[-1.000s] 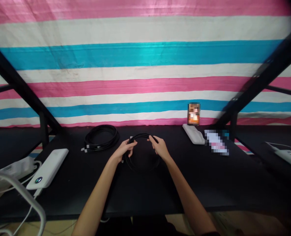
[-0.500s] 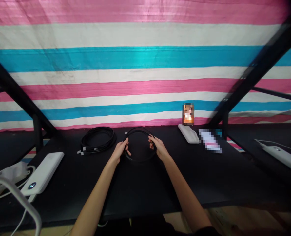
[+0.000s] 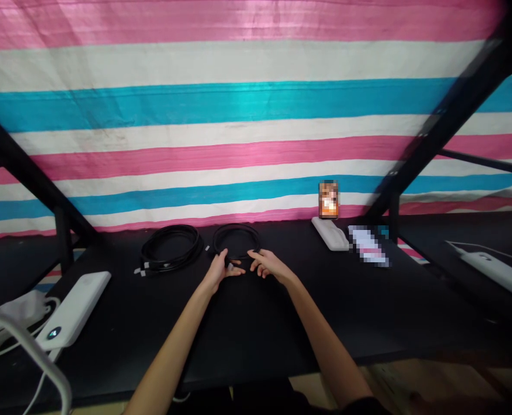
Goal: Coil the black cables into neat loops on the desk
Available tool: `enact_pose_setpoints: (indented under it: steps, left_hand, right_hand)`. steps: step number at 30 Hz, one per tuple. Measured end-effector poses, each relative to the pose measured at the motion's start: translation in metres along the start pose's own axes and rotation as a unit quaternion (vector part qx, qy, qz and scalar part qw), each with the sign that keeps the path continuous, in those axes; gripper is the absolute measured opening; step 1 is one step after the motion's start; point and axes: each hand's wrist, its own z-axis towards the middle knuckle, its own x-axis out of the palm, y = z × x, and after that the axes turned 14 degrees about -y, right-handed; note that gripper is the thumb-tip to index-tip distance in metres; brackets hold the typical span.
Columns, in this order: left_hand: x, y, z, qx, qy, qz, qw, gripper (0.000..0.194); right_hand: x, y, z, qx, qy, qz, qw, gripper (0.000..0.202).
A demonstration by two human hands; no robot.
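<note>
A thin black cable (image 3: 237, 225) is looped into a ring over the middle of the black table. My left hand (image 3: 222, 270) pinches the near left part of the ring, its lower fingers stretched toward the right. My right hand (image 3: 268, 266) grips the ring at its near right side between thumb and fingers. A pale connector (image 3: 207, 248) pokes out left of the ring. Beside it on the left lies a thicker coil of black cable (image 3: 172, 246) with light connectors at its front; neither hand touches this coil.
On the left, a white power bank (image 3: 75, 311) lies near a white power strip (image 3: 11, 316) and a thick white cable. A phone (image 3: 328, 199) stands at the back by a white holder (image 3: 330, 234). Another white power bank (image 3: 498, 271) is far right. Black beams (image 3: 441, 124) slope at both sides.
My hands have come closer together, to the near side of the cable ring. The ring now looks smaller and sits slightly further left. The other things stay put.
</note>
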Motion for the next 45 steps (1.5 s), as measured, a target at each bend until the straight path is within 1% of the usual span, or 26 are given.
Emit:
enact_pose_setpoints:
  steps: [3,5,8,11,12,14,16,18,19,20,21,22,23,24,25,26,27,29,31,33,35,41,45]
  left_hand:
    - [0.001,0.002,-0.004,-0.002,0.051,0.072,0.996,0.043]
    - [0.001,0.003,-0.006,-0.002,0.084,0.101,0.991,0.051]
    - [0.002,0.002,-0.009,0.012,0.108,0.131,0.985,0.054]
    - [0.001,-0.001,-0.009,0.027,0.079,0.169,0.982,0.053]
    - [0.000,-0.002,-0.009,0.032,0.065,0.181,0.981,0.054]
    - [-0.003,-0.003,-0.006,0.057,0.035,0.201,0.977,0.056]
    - [-0.008,-0.006,-0.003,0.112,0.001,0.206,0.972,0.055]
    - [-0.014,-0.012,-0.001,0.200,-0.063,0.202,0.957,0.051]
    - [-0.018,-0.015,0.000,0.254,-0.109,0.205,0.939,0.048]
    - [-0.023,-0.019,0.000,0.312,-0.162,0.218,0.911,0.045]
    - [-0.028,-0.024,0.001,0.368,-0.218,0.242,0.871,0.041]
    - [-0.033,-0.028,0.001,0.413,-0.272,0.277,0.824,0.037]
    - [-0.038,-0.031,0.002,0.444,-0.319,0.320,0.773,0.033]
    - [-0.043,-0.033,0.003,0.456,-0.358,0.367,0.728,0.030]
    - [-0.048,-0.035,0.004,0.447,-0.388,0.416,0.690,0.030]
    - [-0.053,-0.035,0.005,0.421,-0.407,0.463,0.665,0.034]
    - [-0.057,-0.035,0.007,0.387,-0.413,0.505,0.651,0.039]
    - [-0.065,-0.034,0.011,0.326,-0.398,0.568,0.642,0.041]
    - [-0.072,-0.034,0.013,0.304,-0.371,0.598,0.643,0.034]
    - [-0.076,-0.035,0.014,0.308,-0.353,0.600,0.648,0.028]
    - [-0.078,-0.037,0.013,0.314,-0.351,0.592,0.654,0.027]
    - [-0.074,-0.041,0.011,0.335,-0.389,0.569,0.643,0.030]
    - [-0.076,-0.039,0.013,0.323,-0.369,0.568,0.661,0.030]
  right_hand:
    - [0.002,-0.002,0.005,0.005,-0.024,0.062,0.998,0.029]
    - [0.001,-0.001,0.007,0.015,-0.056,0.098,0.993,0.029]
    - [-0.001,0.000,0.009,0.021,-0.097,0.121,0.988,0.026]
    - [-0.002,-0.001,0.011,0.016,-0.107,0.116,0.987,0.026]
    - [-0.002,-0.002,0.011,0.010,-0.113,0.113,0.987,0.029]
    - [-0.003,-0.004,0.012,-0.012,-0.129,0.109,0.986,0.043]
    - [-0.005,-0.005,0.014,-0.047,-0.146,0.088,0.984,0.058]
    - [-0.007,-0.008,0.016,-0.097,-0.172,0.040,0.979,0.064]
    - [-0.009,-0.009,0.017,-0.125,-0.192,0.011,0.973,0.063]
    - [-0.010,-0.010,0.018,-0.152,-0.214,-0.016,0.965,0.060]
    - [-0.012,-0.011,0.019,-0.174,-0.234,-0.035,0.956,0.057]
    - [-0.012,-0.012,0.020,-0.190,-0.250,-0.045,0.948,0.054]
    - [-0.013,-0.012,0.021,-0.200,-0.260,-0.048,0.944,0.051]
    - [-0.013,-0.013,0.021,-0.206,-0.265,-0.046,0.941,0.049]
    - [-0.013,-0.013,0.021,-0.212,-0.266,-0.042,0.939,0.048]
    - [-0.013,-0.012,0.021,-0.217,-0.266,-0.037,0.939,0.047]
    - [-0.013,-0.011,0.021,-0.223,-0.264,-0.032,0.938,0.046]
    - [-0.013,-0.010,0.019,-0.232,-0.261,-0.021,0.937,0.044]
    - [-0.013,-0.009,0.018,-0.237,-0.259,-0.011,0.936,0.042]
    - [-0.013,-0.009,0.019,-0.239,-0.260,-0.003,0.936,0.040]
    - [-0.013,-0.009,0.020,-0.238,-0.259,0.003,0.936,0.038]
    - [-0.012,-0.010,0.021,-0.228,-0.255,0.017,0.940,0.038]
    - [-0.012,-0.009,0.020,-0.224,-0.251,0.018,0.942,0.039]
